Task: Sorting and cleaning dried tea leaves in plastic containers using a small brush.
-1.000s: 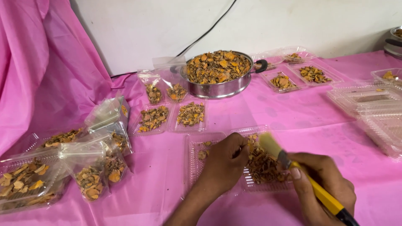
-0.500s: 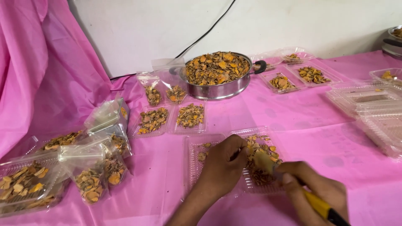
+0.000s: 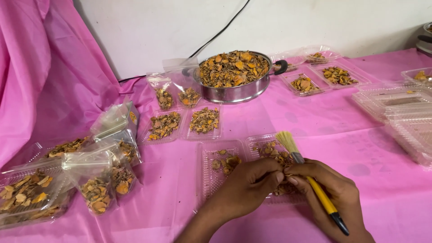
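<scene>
Right hand (image 3: 335, 198) gripping brush (image 3: 306, 175) (bristles up), left hand (image 3: 245, 186) over clear tray (image 3: 207, 180)

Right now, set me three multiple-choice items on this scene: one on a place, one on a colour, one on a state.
1. Where does the steel pan stand?
A. at the table's far side, by the wall
B. under the hands
C. on the floor

2. What colour is the brush handle?
A. green
B. yellow with a black end
C. white

3. How is the steel pan?
A. empty
B. lidded
C. heaped with dried orange-brown pieces

Answers: 1 A, it sits near the white wall; 2 B, seen in the right hand; 3 C, the pieces rise above its rim.
</scene>
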